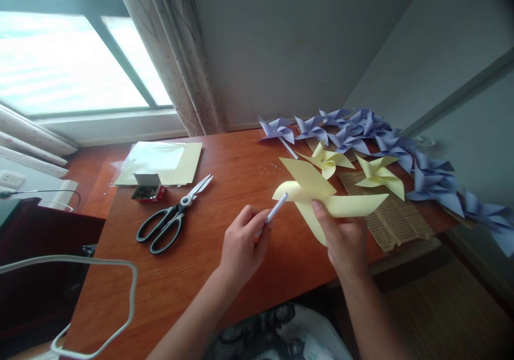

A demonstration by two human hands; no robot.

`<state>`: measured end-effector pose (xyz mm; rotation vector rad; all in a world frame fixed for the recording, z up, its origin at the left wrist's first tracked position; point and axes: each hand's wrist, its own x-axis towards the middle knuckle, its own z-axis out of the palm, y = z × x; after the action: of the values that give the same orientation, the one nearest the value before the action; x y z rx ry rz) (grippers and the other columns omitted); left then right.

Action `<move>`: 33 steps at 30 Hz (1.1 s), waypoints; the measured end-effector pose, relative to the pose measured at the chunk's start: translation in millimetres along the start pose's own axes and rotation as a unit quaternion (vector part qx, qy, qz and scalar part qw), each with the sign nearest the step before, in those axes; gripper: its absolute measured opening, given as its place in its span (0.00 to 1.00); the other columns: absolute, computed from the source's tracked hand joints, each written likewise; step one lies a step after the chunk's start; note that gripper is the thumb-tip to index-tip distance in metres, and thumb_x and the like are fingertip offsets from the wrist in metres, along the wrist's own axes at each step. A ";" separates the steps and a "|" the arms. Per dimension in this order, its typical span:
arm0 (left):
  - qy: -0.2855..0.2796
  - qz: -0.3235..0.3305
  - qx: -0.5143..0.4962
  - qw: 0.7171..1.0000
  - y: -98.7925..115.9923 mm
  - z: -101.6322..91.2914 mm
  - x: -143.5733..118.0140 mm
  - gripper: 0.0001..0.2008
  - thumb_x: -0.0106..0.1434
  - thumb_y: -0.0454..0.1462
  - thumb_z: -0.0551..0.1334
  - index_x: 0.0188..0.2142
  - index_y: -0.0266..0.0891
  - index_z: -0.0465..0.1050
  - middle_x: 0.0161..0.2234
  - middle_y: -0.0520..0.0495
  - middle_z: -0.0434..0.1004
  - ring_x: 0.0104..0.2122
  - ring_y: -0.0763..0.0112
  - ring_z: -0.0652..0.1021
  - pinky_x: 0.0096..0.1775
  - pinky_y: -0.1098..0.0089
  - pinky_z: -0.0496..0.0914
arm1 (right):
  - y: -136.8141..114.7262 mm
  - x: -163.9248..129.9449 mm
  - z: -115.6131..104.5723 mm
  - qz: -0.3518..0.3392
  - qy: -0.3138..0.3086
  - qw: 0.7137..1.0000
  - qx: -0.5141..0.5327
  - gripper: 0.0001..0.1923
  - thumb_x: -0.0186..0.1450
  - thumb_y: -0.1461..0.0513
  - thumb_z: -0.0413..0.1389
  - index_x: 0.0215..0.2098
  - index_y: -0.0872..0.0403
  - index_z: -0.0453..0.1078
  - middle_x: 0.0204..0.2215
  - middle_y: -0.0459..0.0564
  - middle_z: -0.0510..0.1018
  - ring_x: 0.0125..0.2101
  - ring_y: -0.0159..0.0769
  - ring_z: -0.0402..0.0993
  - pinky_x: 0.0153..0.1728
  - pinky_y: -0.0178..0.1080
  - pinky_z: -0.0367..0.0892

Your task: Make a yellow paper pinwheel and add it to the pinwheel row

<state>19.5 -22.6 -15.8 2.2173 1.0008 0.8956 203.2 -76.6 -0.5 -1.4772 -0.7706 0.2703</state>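
- Left hand (241, 245): nearest the camera, fingers closed around a white stick (277, 208) whose tip meets the yellow pinwheel (321, 197).
- Right hand (345, 239): pinching the yellow pinwheel from below, above the desk (225, 173).
- Scissors (172, 216): left of the pinwheel, flat on the desk.
- Purple pinwheels (361, 132): row beyond the pinwheel.

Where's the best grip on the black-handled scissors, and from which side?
Take the scissors by the two black handle loops, which lie at the near-left end toward the table's front edge. Come from the near left: the closed blades point up and right, away from that approach, and the wood around the loops looks bare.
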 end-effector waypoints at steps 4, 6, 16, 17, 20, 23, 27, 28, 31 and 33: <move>0.039 -0.072 0.100 0.992 -18.4 -31.1 5.2 0.09 0.70 0.38 0.58 0.47 0.41 0.74 0.34 0.49 0.75 0.33 0.68 0.77 0.37 0.70 0.68 | 7.7 1.9 -10.1 0.008 0.005 1.000 -0.015 0.16 0.58 0.56 0.69 0.42 0.56 0.80 0.34 0.53 0.86 0.41 0.50 0.84 0.43 0.47 0.80; 0.064 -0.107 0.149 0.981 -31.5 -53.8 5.6 0.13 0.68 0.39 0.60 0.51 0.41 0.72 0.34 0.50 0.78 0.32 0.68 0.78 0.38 0.70 0.68 | 11.8 2.3 -15.4 0.019 -0.002 0.999 -0.029 0.16 0.58 0.56 0.69 0.41 0.56 0.80 0.34 0.54 0.86 0.41 0.51 0.84 0.44 0.48 0.79; 0.047 -0.216 0.419 0.881 -80.0 -122.2 0.6 0.12 0.67 0.44 0.60 0.43 0.41 0.77 0.40 0.42 0.82 0.31 0.58 0.78 0.28 0.66 0.57 | 13.0 -1.3 -17.9 0.054 -0.008 0.998 -0.022 0.17 0.58 0.56 0.68 0.42 0.55 0.80 0.34 0.55 0.87 0.43 0.54 0.84 0.45 0.50 0.79; 0.037 -0.222 0.424 0.877 -80.8 -121.4 1.0 0.13 0.67 0.45 0.59 0.43 0.41 0.78 0.42 0.42 0.82 0.31 0.58 0.78 0.28 0.66 0.56 | 11.0 -2.0 -18.4 0.059 -0.011 0.998 -0.022 0.16 0.59 0.56 0.67 0.42 0.55 0.80 0.34 0.55 0.87 0.42 0.54 0.84 0.45 0.50 0.79; 0.022 -0.237 0.432 0.870 -78.8 -117.7 2.9 0.14 0.68 0.46 0.58 0.43 0.41 0.78 0.45 0.41 0.80 0.31 0.59 0.76 0.28 0.66 0.54 | 6.1 -4.1 -20.9 0.077 -0.017 0.996 -0.029 0.12 0.59 0.57 0.67 0.38 0.55 0.81 0.34 0.55 0.87 0.41 0.52 0.84 0.45 0.49 0.79; 0.011 -0.248 0.432 0.867 -72.2 -116.8 4.7 0.16 0.68 0.48 0.58 0.46 0.41 0.77 0.47 0.42 0.79 0.31 0.60 0.74 0.29 0.67 0.52 | 3.8 -6.3 -23.5 0.097 -0.019 0.995 -0.033 0.10 0.59 0.57 0.68 0.35 0.55 0.81 0.34 0.54 0.87 0.38 0.50 0.85 0.42 0.47 0.80; 0.051 -0.230 0.421 0.876 -64.4 -117.2 6.9 0.16 0.68 0.48 0.59 0.45 0.41 0.78 0.45 0.46 0.78 0.31 0.65 0.72 0.29 0.70 0.52 | 3.6 -9.9 -25.8 0.108 -0.035 0.993 -0.021 0.09 0.60 0.57 0.67 0.33 0.54 0.80 0.33 0.54 0.87 0.36 0.49 0.85 0.39 0.45 0.81; 0.080 -0.220 0.407 0.883 -62.9 -116.2 7.5 0.15 0.67 0.47 0.60 0.44 0.40 0.78 0.44 0.47 0.78 0.31 0.66 0.72 0.29 0.71 0.53 | 4.1 -10.6 -26.5 0.106 -0.039 0.993 -0.024 0.09 0.61 0.56 0.66 0.33 0.54 0.80 0.32 0.54 0.87 0.35 0.49 0.85 0.38 0.44 0.81; 0.145 -0.173 0.303 0.926 -54.5 -106.5 8.8 0.12 0.65 0.44 0.62 0.42 0.40 0.79 0.40 0.49 0.78 0.31 0.67 0.73 0.33 0.70 0.61 | 6.7 -11.5 -29.4 0.088 -0.051 0.994 -0.045 0.09 0.62 0.56 0.65 0.34 0.54 0.80 0.32 0.54 0.87 0.34 0.47 0.85 0.36 0.42 0.80; 0.122 -0.154 0.161 0.967 -41.7 -93.0 8.3 0.11 0.65 0.43 0.63 0.40 0.40 0.79 0.39 0.48 0.78 0.32 0.67 0.74 0.39 0.67 0.66 | 8.1 -10.3 -31.7 0.049 -0.061 0.994 -0.070 0.08 0.63 0.57 0.65 0.35 0.54 0.79 0.31 0.53 0.86 0.32 0.44 0.84 0.35 0.41 0.79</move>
<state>-64.0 26.5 17.0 2.1489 1.6608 0.9282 217.3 -106.8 -8.5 -1.6452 -0.8295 0.3915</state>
